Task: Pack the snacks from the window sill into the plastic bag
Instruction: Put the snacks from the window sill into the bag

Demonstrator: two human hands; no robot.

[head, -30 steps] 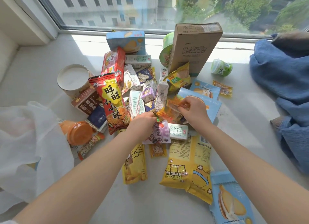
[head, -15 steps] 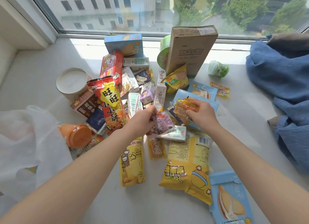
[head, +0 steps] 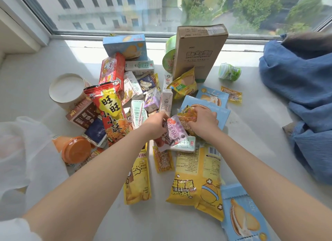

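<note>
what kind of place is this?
Probably a home or dorm room several floors up: a wide white window sill under a big window overlooking buildings, with blue clothing heaped beside the snacks.

A crumpled blue cloth (head: 301, 89) lay at three o'clock. Beyond the window frame (head: 107, 33) at twelve, a pale building (head: 100, 5) and green trees (head: 255, 7) showed.

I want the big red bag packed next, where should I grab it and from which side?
Take the red bag at its crimped top seal, the far end near the white canister, coming from above and the left. That end lies free on top of the pile, while its lower end sits close to the left hand and the small cartons.
</note>
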